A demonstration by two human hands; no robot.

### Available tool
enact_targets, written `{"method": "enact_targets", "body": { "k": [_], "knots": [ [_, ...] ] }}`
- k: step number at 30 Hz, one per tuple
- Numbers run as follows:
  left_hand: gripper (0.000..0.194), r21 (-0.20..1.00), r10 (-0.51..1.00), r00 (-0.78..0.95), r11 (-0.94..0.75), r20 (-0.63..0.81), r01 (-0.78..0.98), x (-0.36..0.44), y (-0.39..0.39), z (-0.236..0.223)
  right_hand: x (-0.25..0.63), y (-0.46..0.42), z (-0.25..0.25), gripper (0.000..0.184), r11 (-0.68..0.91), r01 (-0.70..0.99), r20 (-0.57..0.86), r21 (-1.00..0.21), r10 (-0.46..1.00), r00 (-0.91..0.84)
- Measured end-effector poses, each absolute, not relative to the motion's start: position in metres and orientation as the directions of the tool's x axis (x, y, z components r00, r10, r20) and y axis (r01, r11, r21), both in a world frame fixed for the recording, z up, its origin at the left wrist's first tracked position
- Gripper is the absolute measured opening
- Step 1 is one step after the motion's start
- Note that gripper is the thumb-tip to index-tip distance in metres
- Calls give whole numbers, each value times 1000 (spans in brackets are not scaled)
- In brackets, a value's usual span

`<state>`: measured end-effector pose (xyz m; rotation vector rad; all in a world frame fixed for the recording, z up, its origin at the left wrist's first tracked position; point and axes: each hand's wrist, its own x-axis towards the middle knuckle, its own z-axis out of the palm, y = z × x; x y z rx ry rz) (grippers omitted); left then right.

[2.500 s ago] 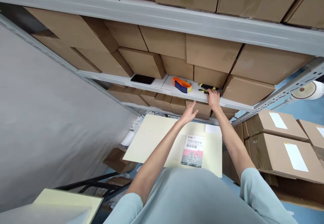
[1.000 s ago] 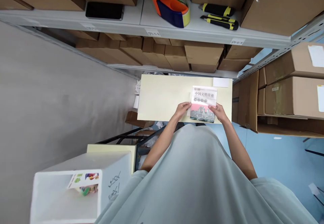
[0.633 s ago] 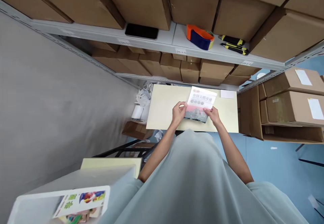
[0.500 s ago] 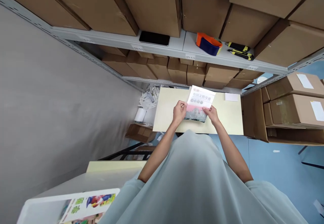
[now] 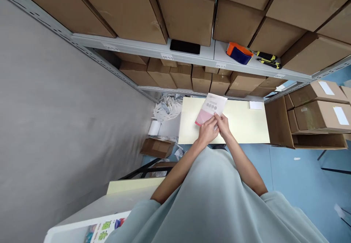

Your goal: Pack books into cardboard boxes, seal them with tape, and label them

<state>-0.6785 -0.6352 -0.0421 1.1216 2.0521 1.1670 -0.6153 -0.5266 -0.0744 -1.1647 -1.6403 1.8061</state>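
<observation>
A thin book (image 5: 210,107) with a white upper cover and a pink lower part is held tilted above the cream-coloured table (image 5: 244,126). Its print is too blurred to read now. My left hand (image 5: 208,131) is closed at the book's lower edge, its fingers bent. Close against it, my right hand (image 5: 222,125) pinches the lower right corner, with the thumb over the cover. The hands overlap and hide that corner, along with some fingertips.
Shelves of cardboard boxes (image 5: 189,12) rise behind the table, holding a black phone (image 5: 185,47), an orange and blue roll (image 5: 239,53) and yellow-black cutters (image 5: 270,63). White paper scraps (image 5: 167,107) lie left. Cartons (image 5: 318,116) stand right. A white bin (image 5: 71,232) is lower left.
My left hand has moved from the book's left edge to its lower edge, beside my right hand. The book has turned further clockwise, and the view has shifted slightly.
</observation>
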Motion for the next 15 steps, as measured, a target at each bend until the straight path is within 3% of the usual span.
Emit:
{"method": "enact_targets", "body": {
  "k": [3,7,10,12,15],
  "knots": [
    [38,959,869,-493,173,-42,224,-698,-649,-50,-601,-510,-72,59,-229,226,-320,-947,742,-589],
    [46,972,637,-759,233,-134,23,-752,-662,-66,-580,-490,-60,64,-329,209,-373,-921,594,-712],
    [58,954,739,-607,186,-292,-233,-782,-670,-73,-573,-483,-49,63,-398,207,-403,-894,510,-760],
    [62,932,836,-470,126,-284,-340,-790,-674,-74,-574,-480,-44,62,-401,208,-400,-892,487,-777],
    [64,926,846,-466,79,-258,-370,-792,-677,-72,-578,-478,-41,63,-365,214,-378,-906,472,-796]
  ]
}}
